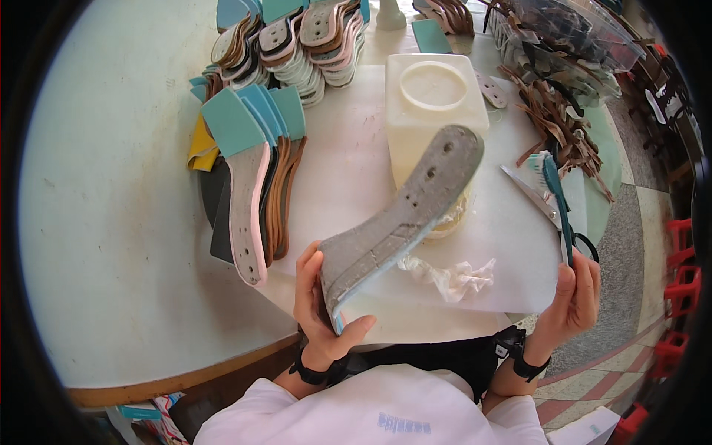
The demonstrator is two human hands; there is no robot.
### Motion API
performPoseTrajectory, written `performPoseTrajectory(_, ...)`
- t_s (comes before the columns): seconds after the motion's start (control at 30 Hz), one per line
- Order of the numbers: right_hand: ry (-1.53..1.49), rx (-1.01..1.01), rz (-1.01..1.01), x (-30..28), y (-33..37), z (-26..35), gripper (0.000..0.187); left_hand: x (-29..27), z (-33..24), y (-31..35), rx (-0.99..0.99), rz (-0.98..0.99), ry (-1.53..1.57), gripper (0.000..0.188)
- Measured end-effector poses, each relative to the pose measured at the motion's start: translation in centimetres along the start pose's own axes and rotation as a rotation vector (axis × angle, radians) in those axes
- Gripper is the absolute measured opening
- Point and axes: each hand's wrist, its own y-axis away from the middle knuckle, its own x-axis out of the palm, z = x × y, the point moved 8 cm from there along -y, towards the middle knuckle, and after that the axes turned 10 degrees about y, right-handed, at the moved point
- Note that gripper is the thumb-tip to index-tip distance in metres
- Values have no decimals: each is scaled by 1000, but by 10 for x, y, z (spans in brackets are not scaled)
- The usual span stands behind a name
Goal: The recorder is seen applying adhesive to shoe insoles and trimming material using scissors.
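Observation:
My left hand (pixel 320 308) is closed around the lower end of a long grey curved sole-shaped piece (pixel 397 204). The piece has several holes and a pale blue edge, and tilts up to the right over the table. In my right hand (pixel 575 302), the thumb and fingers pinch the handle of a dark green toothbrush (pixel 555 189), bristles up. Scissors (pixel 537 199) with dark handles lie right beside the brush, partly hidden by it. Behind the grey piece stands a cream plastic container (pixel 430 133), its lower part partly covered.
Crumpled whitish film (pixel 454 277) lies on the white sheet (pixel 341 170). To the left is a fanned stack of similar pieces (pixel 248 211) with teal ends; more stacks (pixel 319 44) stand behind. Brown strips (pixel 567 126) and a clear bin (pixel 586 30) occupy the far right.

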Motion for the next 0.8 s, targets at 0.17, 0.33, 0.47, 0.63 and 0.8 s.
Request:
performPoseTrajectory(0.17, 108, -111, 263, 5, -8, 38, 17, -6, -5, 3, 47, -66, 17, 90)
performPoseTrajectory(0.33, 245, -232, 377, 26, -17, 65, 15, -5, -6, 1, 112, -49, 25, 90)
performPoseTrajectory(0.47, 342, -322, 396, 42, -23, 82, 14, -7, -5, 1, 99, -48, 16, 89)
performPoseTrajectory(0.63, 398, -385, 416, 51, -26, 94, 14, -6, -6, 1, 96, -38, 25, 88)
performPoseTrajectory(0.8, 443, -384, 446, 54, -27, 100, 14, -8, -5, 2, 92, -49, 23, 88)
